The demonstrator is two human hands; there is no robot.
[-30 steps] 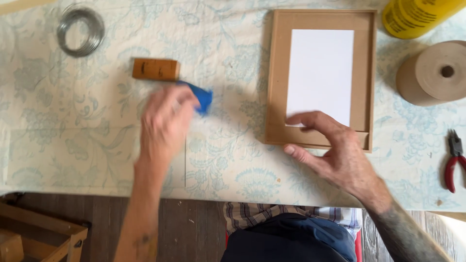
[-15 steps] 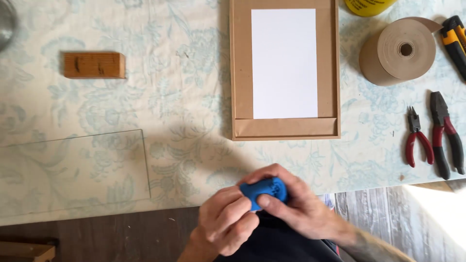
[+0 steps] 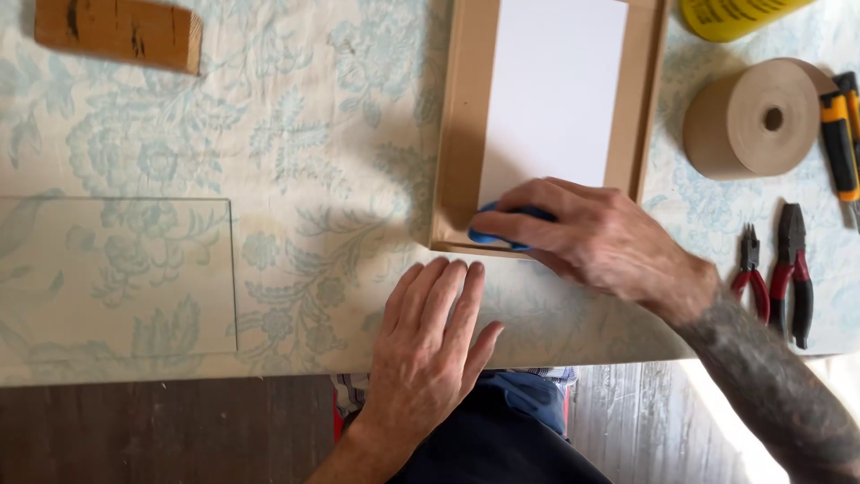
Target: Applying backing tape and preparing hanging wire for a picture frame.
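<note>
Wood is sitting at the far left: a small brown wooden block (image 3: 119, 33) is lying on the patterned tablecloth (image 3: 296, 152), and below it a clear glass pane (image 3: 116, 273) is lying flat near the table's front edge. Moving right, we are resting our left hand (image 3: 428, 345) palm down on the cloth, fingers straight and together, gripping nothing, just below the frame's lower edge. Next we are pressing our right hand (image 3: 596, 237) onto the bottom of the cardboard-backed picture frame (image 3: 466, 125), fingers clamped around a small blue tool (image 3: 497, 237) that is touching the frame's lower left corner beside the white sheet (image 3: 555, 90). Farther right, a roll of brown paper tape (image 3: 752, 116), a yellow-handled knife (image 3: 840, 134) and two red-handled pliers (image 3: 775, 269) are lying well apart from our hands.
</note>
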